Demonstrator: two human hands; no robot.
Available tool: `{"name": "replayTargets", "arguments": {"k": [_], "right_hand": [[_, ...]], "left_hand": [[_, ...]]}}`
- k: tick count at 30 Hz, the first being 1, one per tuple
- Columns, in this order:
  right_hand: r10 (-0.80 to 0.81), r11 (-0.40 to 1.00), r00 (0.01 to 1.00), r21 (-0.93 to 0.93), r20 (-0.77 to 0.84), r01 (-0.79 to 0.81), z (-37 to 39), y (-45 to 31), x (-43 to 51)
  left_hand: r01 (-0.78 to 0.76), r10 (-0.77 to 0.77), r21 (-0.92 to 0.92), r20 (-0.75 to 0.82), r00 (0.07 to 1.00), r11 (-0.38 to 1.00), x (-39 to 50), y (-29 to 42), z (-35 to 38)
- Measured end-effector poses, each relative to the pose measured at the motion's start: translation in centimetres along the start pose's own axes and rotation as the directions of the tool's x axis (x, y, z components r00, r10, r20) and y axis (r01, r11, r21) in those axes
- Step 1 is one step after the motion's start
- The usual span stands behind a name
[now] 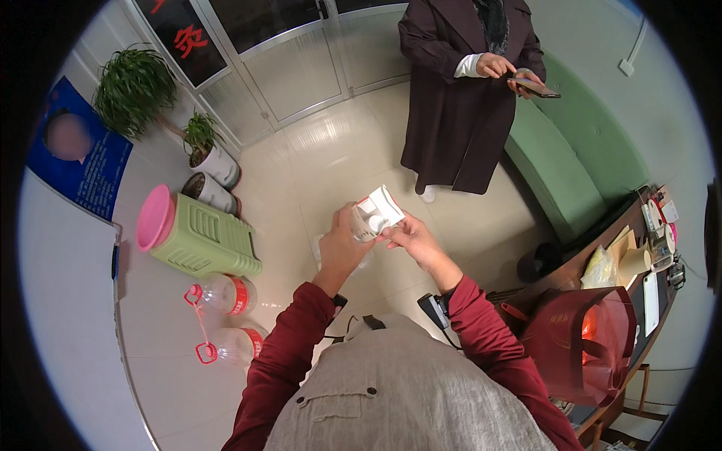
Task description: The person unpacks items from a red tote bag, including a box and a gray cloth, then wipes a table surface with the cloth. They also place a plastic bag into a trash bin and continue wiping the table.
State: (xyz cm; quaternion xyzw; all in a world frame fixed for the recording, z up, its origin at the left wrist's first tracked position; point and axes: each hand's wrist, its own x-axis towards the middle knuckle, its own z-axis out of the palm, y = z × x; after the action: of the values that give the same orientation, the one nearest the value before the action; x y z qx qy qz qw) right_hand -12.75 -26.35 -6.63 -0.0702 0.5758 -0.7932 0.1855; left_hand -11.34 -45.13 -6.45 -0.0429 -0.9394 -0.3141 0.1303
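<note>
In front of me, above the tiled floor, I hold a small white paper carton point(386, 206) with red on its edge. A round white piece point(375, 223) shows at its near side; whether it is a cap or part of the packaging, I cannot tell. My left hand point(343, 248) wraps around the carton's left side, with the fingertips hidden behind it. The fingers of my right hand point(416, 241) pinch its lower right corner. Both wrists carry dark straps with small devices, the right one being a boxy device point(433, 311).
A person in a dark long coat point(459, 118) stands ahead holding a phone point(535, 88), beside a green sofa point(564, 163). At left are potted plants point(217, 166), a green plastic stool point(208, 237) and large bottles point(228, 296). A red bag point(555, 344) is on the desk point(668, 310) at right.
</note>
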Motion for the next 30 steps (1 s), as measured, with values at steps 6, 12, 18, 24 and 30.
{"name": "replayTargets", "arguments": {"k": [6,12,18,24,30], "right_hand": [[0.112,0.988,0.968,-0.075,-0.224,-0.132,0.3,3.2,2.0],[0.246,0.969,0.915,0.069,-0.320,-0.237,-1.0,2.7,2.4],[-0.448,0.750,0.837,-0.642,-0.315,0.160,-1.5,1.7,1.3],[-0.424,0.871,0.869,-0.379,-0.255,0.314,-1.0,-1.2,0.3],[-0.487,0.774,0.847,-0.555,-0.214,0.305,1.8,-3.5,-1.8]], "left_hand": [[-0.109,0.108,-0.008,-0.020,0.994,0.994,-0.1,-0.3,1.6],[-0.008,-0.002,0.066,0.150,0.989,0.998,1.4,1.7,2.3],[-0.036,0.017,0.116,0.158,0.987,0.993,1.3,2.6,1.8],[-0.102,0.105,0.053,-0.052,0.993,0.993,1.1,4.8,1.0],[-0.165,0.177,0.102,-0.129,0.976,0.981,1.2,6.6,-0.1]]}}
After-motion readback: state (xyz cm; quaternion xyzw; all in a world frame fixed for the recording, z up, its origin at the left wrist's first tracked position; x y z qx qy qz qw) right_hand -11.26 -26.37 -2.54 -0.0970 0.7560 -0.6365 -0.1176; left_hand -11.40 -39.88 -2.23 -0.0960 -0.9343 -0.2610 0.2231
